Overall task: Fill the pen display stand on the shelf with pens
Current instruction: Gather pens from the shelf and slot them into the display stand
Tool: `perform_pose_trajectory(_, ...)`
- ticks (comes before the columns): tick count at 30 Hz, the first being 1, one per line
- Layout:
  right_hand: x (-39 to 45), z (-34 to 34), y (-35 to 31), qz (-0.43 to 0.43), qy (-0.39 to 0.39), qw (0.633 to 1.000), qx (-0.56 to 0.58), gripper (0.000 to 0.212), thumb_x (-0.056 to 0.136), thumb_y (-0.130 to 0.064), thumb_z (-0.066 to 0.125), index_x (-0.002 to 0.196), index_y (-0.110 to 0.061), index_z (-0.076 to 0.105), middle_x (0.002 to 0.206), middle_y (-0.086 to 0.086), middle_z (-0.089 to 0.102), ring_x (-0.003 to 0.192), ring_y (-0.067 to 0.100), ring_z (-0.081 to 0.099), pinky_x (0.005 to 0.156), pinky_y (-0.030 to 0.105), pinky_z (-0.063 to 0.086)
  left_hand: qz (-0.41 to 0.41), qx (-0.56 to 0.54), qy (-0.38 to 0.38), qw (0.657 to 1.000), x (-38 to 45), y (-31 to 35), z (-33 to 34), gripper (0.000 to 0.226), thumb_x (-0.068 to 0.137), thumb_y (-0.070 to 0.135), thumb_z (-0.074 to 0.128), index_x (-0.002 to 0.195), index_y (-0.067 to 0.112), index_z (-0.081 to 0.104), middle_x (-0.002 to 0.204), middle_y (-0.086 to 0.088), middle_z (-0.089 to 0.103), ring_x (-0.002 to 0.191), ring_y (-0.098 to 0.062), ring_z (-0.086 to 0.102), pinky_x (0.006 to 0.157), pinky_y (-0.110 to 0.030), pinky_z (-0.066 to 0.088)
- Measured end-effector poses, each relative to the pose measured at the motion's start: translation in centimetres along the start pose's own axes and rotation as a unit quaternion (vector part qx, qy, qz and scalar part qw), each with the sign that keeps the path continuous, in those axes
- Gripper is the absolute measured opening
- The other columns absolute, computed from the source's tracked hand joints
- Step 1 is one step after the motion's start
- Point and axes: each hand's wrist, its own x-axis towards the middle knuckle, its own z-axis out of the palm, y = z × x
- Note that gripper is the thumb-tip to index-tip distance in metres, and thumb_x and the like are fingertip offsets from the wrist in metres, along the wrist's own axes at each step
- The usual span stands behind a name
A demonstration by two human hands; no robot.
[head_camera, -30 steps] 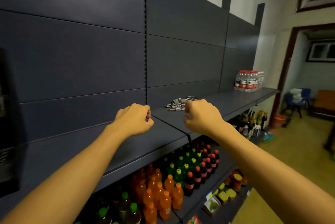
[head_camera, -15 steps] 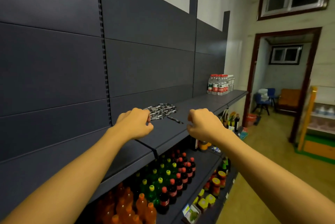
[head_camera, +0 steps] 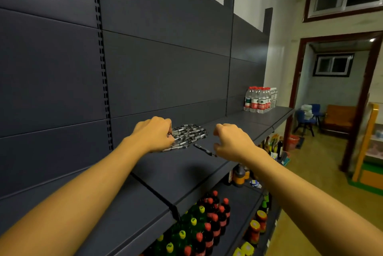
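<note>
The step in hand looks like gathering pens: the pile of pens (head_camera: 187,134) lies on the shelf (head_camera: 182,170) against the back panel, and one stray pen (head_camera: 204,149) lies just beside it toward the shelf's front edge. No display stand shows in this view, so the next move calls for taking up a bunch and finding the stand. Both arms reach forward at shelf height. The left hand (head_camera: 154,136) is curled at the pile's near end, apparently touching pens, though whether it grips any I cannot tell. The right hand (head_camera: 232,141) hovers above the stray pen, fingers loosely curled, holding nothing.
</note>
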Motion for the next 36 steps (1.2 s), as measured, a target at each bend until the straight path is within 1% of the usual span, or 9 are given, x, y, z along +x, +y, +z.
perform_pose_trajectory(5, 7.0, 1.9, 1.0, -0.009, 0.013, 1.0, 0.008, 0.029, 0.091, -0.02, 0.062, 0.118, -0.009, 0.056, 0.117, 0.012, 0.06, 0.101, 0.032, 0.059, 0.084, 0.047, 0.056, -0.009, 0.005, -0.008, 1.0, 5.6, -2.6, 2.5, 0.018, 0.089, 0.036, 0.053, 0.102, 0.024, 0.056, 0.096, 0.006, 0.061, 0.086, -0.019, 0.06, 0.075, -0.039, 0.054)
perform_pose_trajectory(9, 10.7, 4.1, 1.7, -0.015, 0.015, 1.0, 0.012, 0.03, 0.09, -0.021, 0.063, 0.116, -0.009, 0.056, 0.115, 0.011, 0.06, 0.098, 0.031, 0.059, 0.082, 0.047, 0.056, -0.015, -0.002, -0.012, 1.0, 9.0, -4.3, 4.4, 0.017, 0.09, 0.037, 0.053, 0.101, 0.025, 0.057, 0.096, 0.008, 0.061, 0.087, -0.018, 0.06, 0.077, -0.04, 0.055)
perform_pose_trajectory(17, 16.5, 6.7, 4.0, -0.044, -0.009, 0.999, 0.017, 0.027, 0.087, -0.02, 0.062, 0.111, -0.01, 0.056, 0.11, 0.01, 0.06, 0.092, 0.03, 0.06, 0.079, 0.047, 0.057, -0.028, 0.006, -0.028, 0.999, 13.7, -5.1, 7.0, 0.018, 0.091, 0.036, 0.054, 0.104, 0.023, 0.056, 0.1, 0.004, 0.058, 0.089, -0.019, 0.058, 0.08, -0.04, 0.054)
perform_pose_trajectory(21, 20.0, 8.0, 5.8, -0.071, -0.006, 0.997, 0.029, 0.03, 0.088, -0.02, 0.061, 0.117, -0.011, 0.056, 0.114, 0.009, 0.06, 0.096, 0.03, 0.06, 0.08, 0.045, 0.057, -0.049, 0.013, -0.029, 0.998, 16.0, -4.8, 7.9, 0.018, 0.092, 0.035, 0.053, 0.105, 0.023, 0.056, 0.102, 0.004, 0.057, 0.089, -0.02, 0.058, 0.079, -0.04, 0.054)
perform_pose_trajectory(23, 21.8, 8.9, 6.6, -0.092, -0.005, 0.995, 0.038, 0.03, 0.091, -0.022, 0.06, 0.118, -0.011, 0.056, 0.116, 0.009, 0.059, 0.097, 0.03, 0.06, 0.079, 0.043, 0.056, -0.065, 0.018, -0.035, 0.997, 16.9, -4.5, 8.7, 0.019, 0.092, 0.034, 0.054, 0.106, 0.022, 0.056, 0.103, 0.003, 0.056, 0.09, -0.02, 0.058, 0.079, -0.04, 0.054)
perform_pose_trajectory(26, 24.4, 10.7, 7.8, -0.131, -0.003, 0.99, 0.043, 0.027, 0.09, -0.022, 0.059, 0.114, -0.012, 0.055, 0.113, 0.009, 0.06, 0.093, 0.03, 0.06, 0.075, 0.041, 0.055, -0.097, 0.027, -0.037, 0.994, 18.4, -4.3, 9.8, 0.019, 0.093, 0.033, 0.053, 0.108, 0.021, 0.056, 0.105, 0.002, 0.055, 0.091, -0.02, 0.057, 0.077, -0.037, 0.052)
perform_pose_trajectory(30, 27.0, 13.0, 9.4, -0.18, -0.016, 0.982, 0.046, 0.027, 0.091, -0.026, 0.06, 0.113, -0.012, 0.055, 0.111, 0.008, 0.059, 0.095, 0.03, 0.06, 0.075, 0.04, 0.053, -0.153, 0.031, -0.041, 0.987, 19.8, -3.5, 11.2, 0.023, 0.093, 0.034, 0.055, 0.112, 0.022, 0.055, 0.108, 0.003, 0.055, 0.094, -0.02, 0.056, 0.075, -0.035, 0.047)
perform_pose_trajectory(33, 28.8, 14.3, 10.3, -0.211, -0.015, 0.976, 0.058, 0.028, 0.091, -0.025, 0.06, 0.115, -0.012, 0.055, 0.114, 0.008, 0.06, 0.098, 0.03, 0.06, 0.076, 0.04, 0.054, -0.185, 0.03, -0.048, 0.981, 20.3, -2.8, 12.3, 0.024, 0.094, 0.036, 0.057, 0.113, 0.021, 0.055, 0.108, 0.003, 0.055, 0.094, -0.02, 0.056, 0.077, -0.035, 0.049)
perform_pose_trajectory(36, 29.9, 15.4, 10.6, -0.242, -0.015, 0.968, 0.061, 0.026, 0.092, -0.024, 0.059, 0.114, -0.011, 0.054, 0.112, 0.008, 0.059, 0.098, 0.031, 0.06, 0.071, 0.037, 0.048, -0.218, 0.031, -0.056, 0.974, 20.1, -2.2, 13.3, 0.025, 0.092, 0.038, 0.058, 0.111, 0.023, 0.054, 0.107, 0.004, 0.055, 0.094, -0.019, 0.057, 0.078, -0.036, 0.051)
